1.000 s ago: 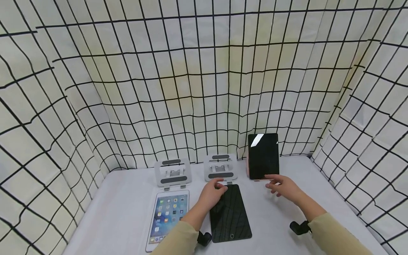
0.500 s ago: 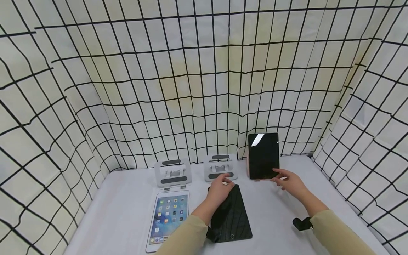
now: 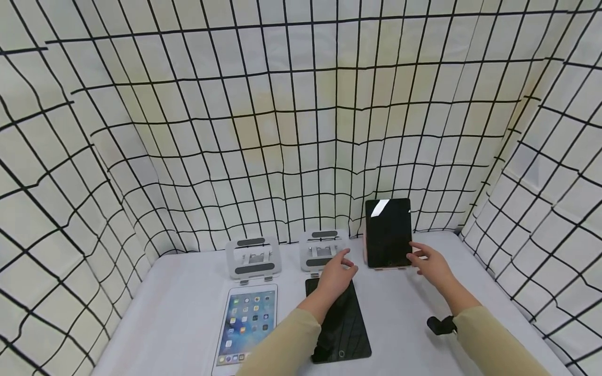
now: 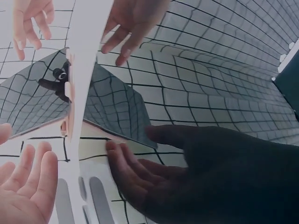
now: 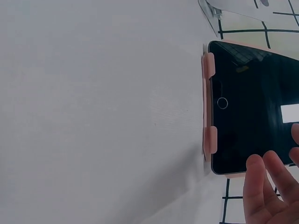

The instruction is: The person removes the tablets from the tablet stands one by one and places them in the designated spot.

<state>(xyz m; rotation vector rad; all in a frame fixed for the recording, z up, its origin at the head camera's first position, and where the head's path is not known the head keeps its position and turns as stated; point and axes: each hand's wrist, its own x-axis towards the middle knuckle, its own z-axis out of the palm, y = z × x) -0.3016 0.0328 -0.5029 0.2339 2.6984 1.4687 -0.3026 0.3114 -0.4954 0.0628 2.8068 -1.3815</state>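
A black tablet (image 3: 389, 230) stands tilted back on a pink stand (image 5: 213, 139), its lower edge behind two small clips. Fingertips of my right hand (image 3: 431, 265) are at the lower right side of this tablet, thumb and fingers slightly bent. My left hand (image 3: 335, 277) hovers over the top end of a second black tablet (image 3: 345, 329) lying flat, fingers loosely bent with nothing in them. In the left wrist view, my left hand (image 4: 28, 191) reaches toward the propped tablet (image 4: 37, 93), and the flat screen mirrors both hands.
Left of the flat black tablet lies a white tablet (image 3: 246, 324) with its home screen lit. Two unfolded white stands with grey pads, a left stand (image 3: 254, 269) and a middle stand (image 3: 324, 262), are behind the flat tablets. A grid-patterned curtain (image 3: 282, 130) encloses the table.
My left hand has moved right and slightly forward over the flat tablet. My right hand has shifted from below the propped tablet's lower edge to its lower right side. The tablets keep their places.
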